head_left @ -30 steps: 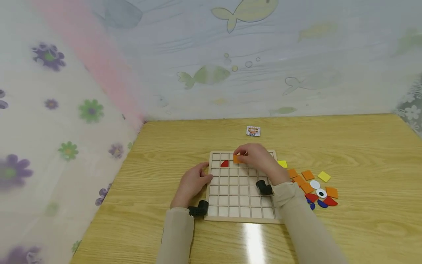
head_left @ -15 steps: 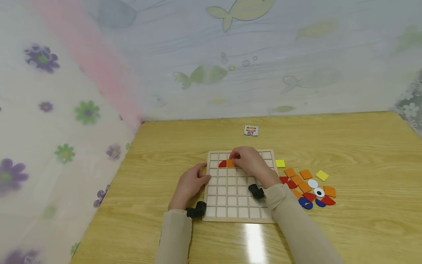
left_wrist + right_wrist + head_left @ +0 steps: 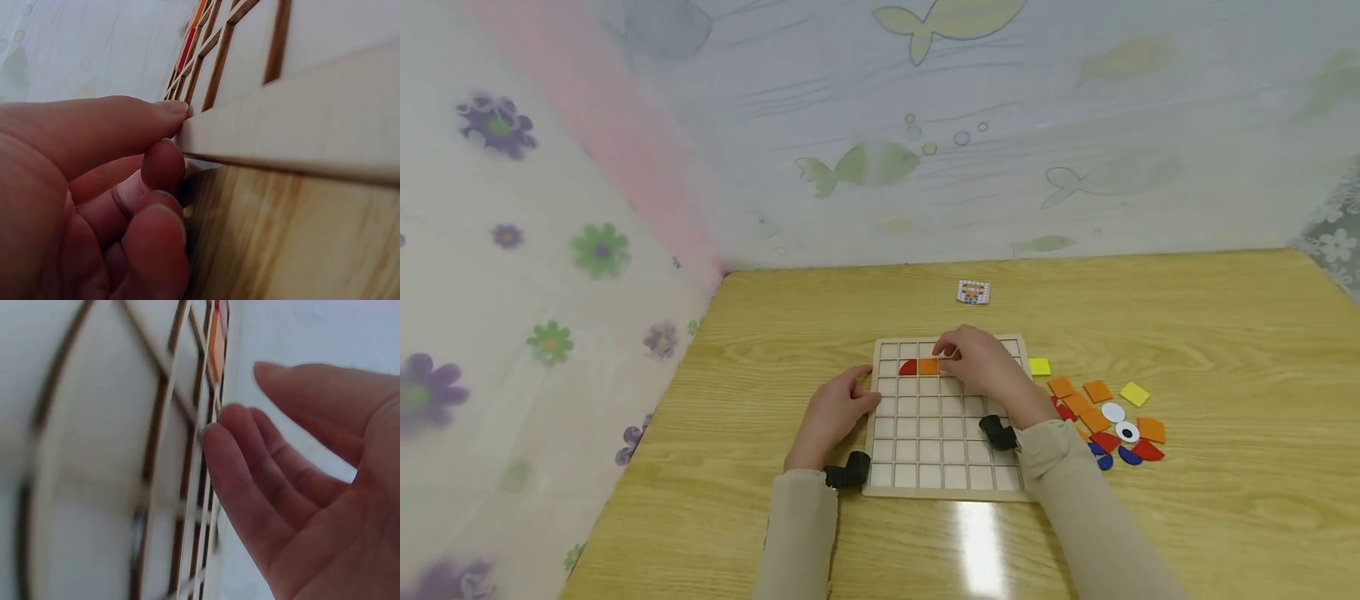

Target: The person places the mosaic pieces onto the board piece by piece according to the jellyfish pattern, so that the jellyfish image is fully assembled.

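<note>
A wooden grid board (image 3: 928,452) lies on the table. Its second row from the far side holds a red quarter-circle tile (image 3: 909,367) and, right beside it, an orange square tile (image 3: 928,367). My left hand (image 3: 837,414) grips the board's left edge; in the left wrist view, the fingertips bunch against the wooden rim. Just right of the orange tile, my right hand (image 3: 981,364) hovers low over the board. Its thumb and fingers are apart with nothing between them, as the right wrist view shows. That hand hides some far-right cells.
Loose orange, red, yellow and blue pieces, with a white disc (image 3: 1113,412) and a black-and-white eye disc (image 3: 1127,432), lie right of the board. A yellow square (image 3: 1040,367) sits by its right edge. Beyond stands a small pattern card (image 3: 973,292) near the patterned wall.
My right hand has set the orange square into the cell beside the red tile, let go and moved slightly right. My left hand stays at the board's edge.
</note>
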`<state>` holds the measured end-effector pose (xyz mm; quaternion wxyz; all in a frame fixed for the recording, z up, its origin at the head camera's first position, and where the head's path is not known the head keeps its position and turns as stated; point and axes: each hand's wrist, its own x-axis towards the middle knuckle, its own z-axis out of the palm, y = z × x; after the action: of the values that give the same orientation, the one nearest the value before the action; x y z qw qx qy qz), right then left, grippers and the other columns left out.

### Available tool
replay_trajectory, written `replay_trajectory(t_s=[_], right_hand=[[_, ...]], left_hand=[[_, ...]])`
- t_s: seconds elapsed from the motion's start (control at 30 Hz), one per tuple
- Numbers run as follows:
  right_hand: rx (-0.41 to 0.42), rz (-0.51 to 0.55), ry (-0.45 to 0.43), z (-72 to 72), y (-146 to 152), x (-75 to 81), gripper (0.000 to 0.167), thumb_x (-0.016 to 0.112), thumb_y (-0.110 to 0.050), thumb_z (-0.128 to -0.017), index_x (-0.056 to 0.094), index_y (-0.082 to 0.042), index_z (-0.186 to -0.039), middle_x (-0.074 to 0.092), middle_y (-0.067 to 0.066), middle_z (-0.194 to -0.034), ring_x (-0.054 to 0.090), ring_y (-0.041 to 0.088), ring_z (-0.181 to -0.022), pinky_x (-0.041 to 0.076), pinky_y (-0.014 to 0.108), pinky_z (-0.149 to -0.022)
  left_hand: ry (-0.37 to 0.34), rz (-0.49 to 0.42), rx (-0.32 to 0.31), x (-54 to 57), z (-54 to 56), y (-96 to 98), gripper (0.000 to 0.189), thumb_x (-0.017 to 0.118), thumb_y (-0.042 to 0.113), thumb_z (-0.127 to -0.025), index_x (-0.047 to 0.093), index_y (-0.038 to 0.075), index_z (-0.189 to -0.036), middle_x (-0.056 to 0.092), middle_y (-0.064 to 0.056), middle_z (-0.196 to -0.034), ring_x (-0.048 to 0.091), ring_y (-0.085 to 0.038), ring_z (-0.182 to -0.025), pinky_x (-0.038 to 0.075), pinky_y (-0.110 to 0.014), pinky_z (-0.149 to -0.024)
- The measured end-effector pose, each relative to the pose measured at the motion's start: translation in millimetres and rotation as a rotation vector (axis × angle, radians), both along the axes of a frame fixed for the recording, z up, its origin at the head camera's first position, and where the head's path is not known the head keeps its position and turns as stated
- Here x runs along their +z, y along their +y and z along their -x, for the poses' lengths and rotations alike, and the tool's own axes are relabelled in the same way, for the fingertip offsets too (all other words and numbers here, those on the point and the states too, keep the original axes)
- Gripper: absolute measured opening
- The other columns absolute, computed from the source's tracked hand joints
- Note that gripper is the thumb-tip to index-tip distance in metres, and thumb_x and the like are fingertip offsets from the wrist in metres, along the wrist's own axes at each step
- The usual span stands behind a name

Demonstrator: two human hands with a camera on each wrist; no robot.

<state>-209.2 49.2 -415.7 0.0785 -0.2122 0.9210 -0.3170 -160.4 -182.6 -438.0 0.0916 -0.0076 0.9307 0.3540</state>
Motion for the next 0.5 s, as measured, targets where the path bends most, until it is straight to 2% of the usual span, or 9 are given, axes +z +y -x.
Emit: replay_trajectory(t_s=[0.27, 0.5], right_hand=[[-0.046, -0.023, 0.000, -16.0, 51, 8.4, 0.020, 0.058, -0.022, -0.087, 0.064, -0.012, -0.104, 0.059, 0.001, -0.092, 0.053, 0.018, -0.082, 0.044, 0.035, -0.071], [-0.078, -0.061, -0.019, -27.3, 103, 11.4, 0.022, 0.056, -0.018, -0.087, 0.062, -0.009, -0.106, 0.059, 0.001, -0.089, 0.053, 0.018, -0.079, 0.043, 0.035, -0.069]], left_hand=[[0.009, 0.002, 0.001, 0.9, 1.0, 2.3, 0.047, 0.062, 0.028, -0.083, 0.050, 0.018, -0.128, 0.053, 0.003, -0.073, 0.045, -0.014, -0.057, 0.037, -0.027, -0.052], [0.002, -0.010, -0.004, -1.8, 1.5, 1.2, 0.048, 0.062, 0.030, -0.083, 0.049, 0.019, -0.128, 0.054, 0.003, -0.074, 0.046, -0.014, -0.055, 0.038, -0.028, -0.052]])
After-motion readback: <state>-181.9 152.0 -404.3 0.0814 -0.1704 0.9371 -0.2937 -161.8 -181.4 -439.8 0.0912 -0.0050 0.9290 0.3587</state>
